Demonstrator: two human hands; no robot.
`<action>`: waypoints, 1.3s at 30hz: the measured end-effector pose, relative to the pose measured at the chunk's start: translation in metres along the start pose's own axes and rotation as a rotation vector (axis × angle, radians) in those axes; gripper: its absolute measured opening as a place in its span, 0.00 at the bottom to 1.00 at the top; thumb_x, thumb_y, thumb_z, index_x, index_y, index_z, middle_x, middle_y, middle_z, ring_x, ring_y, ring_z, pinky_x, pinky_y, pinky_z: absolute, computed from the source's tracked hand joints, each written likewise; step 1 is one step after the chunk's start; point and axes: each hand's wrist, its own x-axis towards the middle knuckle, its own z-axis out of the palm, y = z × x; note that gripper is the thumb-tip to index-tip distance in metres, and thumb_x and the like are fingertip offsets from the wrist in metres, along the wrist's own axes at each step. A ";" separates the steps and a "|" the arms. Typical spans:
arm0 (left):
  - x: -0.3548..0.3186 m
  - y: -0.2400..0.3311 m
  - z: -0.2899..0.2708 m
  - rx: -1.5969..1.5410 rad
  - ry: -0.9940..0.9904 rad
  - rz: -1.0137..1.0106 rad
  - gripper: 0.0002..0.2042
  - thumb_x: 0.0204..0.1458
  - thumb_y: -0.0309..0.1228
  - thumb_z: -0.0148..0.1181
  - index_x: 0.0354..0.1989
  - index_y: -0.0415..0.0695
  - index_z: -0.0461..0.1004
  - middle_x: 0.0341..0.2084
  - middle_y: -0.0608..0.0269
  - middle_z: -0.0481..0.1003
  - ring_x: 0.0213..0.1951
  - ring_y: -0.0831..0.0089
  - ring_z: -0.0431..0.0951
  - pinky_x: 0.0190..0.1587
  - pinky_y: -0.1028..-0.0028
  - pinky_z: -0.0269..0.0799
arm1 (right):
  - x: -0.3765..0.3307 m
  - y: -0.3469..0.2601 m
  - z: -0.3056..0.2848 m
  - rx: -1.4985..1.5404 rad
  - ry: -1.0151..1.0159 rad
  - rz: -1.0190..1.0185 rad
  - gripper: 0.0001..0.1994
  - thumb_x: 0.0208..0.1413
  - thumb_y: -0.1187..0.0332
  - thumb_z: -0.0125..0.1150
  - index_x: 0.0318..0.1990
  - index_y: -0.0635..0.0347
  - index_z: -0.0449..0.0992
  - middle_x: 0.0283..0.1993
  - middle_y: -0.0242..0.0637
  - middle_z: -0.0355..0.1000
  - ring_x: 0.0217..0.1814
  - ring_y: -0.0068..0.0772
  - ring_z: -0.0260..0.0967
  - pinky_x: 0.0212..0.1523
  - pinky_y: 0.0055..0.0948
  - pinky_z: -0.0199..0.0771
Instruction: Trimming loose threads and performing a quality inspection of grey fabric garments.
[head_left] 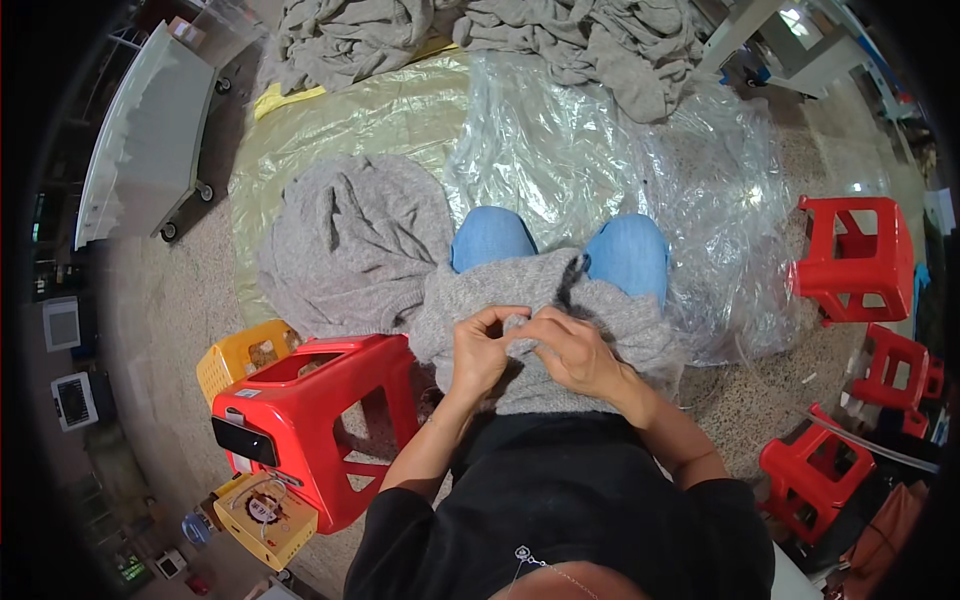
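Observation:
A grey knitted garment (480,290) lies bunched across my lap, over my blue jeans. Above it my two hands meet, fingertips close together. My left hand (482,350) pinches a small fold of the grey knit between thumb and fingers. Beside it, my right hand (572,350) is closed too, its curled fingers at the same fold. Whether the right fingers hold a tool or only the knit is hidden. Another grey knitted garment (350,240) is heaped to the left of my knees, touching the one on my lap.
Plastic sheeting (560,130) covers the floor ahead, with more grey knitwear (350,45) piled at its far side. At my left stand a red stool (310,385), a phone (243,440), a yellow basket (215,372) and a yellow box (265,515). Red stools (860,255) stand right; a wheeled cart (150,130) far left.

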 end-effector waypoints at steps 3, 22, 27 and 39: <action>0.003 -0.012 -0.003 0.277 0.000 0.162 0.07 0.44 0.16 0.57 0.31 0.37 0.76 0.27 0.70 0.74 0.26 0.85 0.68 0.30 0.82 0.63 | 0.001 0.000 0.002 -0.007 -0.011 0.045 0.16 0.42 0.86 0.54 0.41 0.62 0.69 0.33 0.45 0.66 0.34 0.50 0.68 0.33 0.38 0.69; 0.005 -0.014 -0.001 0.044 0.221 0.148 0.03 0.45 0.20 0.59 0.29 0.37 0.74 0.25 0.67 0.75 0.26 0.83 0.71 0.31 0.83 0.66 | 0.002 -0.007 0.011 0.037 0.024 0.065 0.16 0.41 0.84 0.56 0.41 0.62 0.69 0.36 0.44 0.67 0.37 0.49 0.70 0.35 0.40 0.69; 0.009 0.030 -0.002 -0.403 0.007 -0.142 0.05 0.45 0.18 0.54 0.30 0.37 0.76 0.25 0.66 0.76 0.24 0.81 0.72 0.29 0.81 0.66 | -0.010 -0.009 0.013 -0.280 0.287 -0.114 0.17 0.36 0.85 0.61 0.39 0.61 0.77 0.31 0.38 0.67 0.29 0.37 0.68 0.28 0.32 0.68; -0.017 0.035 -0.006 -0.540 -0.089 -0.126 0.03 0.49 0.22 0.57 0.31 0.39 0.75 0.25 0.71 0.74 0.27 0.85 0.70 0.33 0.84 0.64 | -0.003 -0.022 0.001 -0.316 0.335 -0.285 0.20 0.30 0.82 0.66 0.38 0.65 0.75 0.37 0.41 0.72 0.31 0.37 0.71 0.28 0.30 0.71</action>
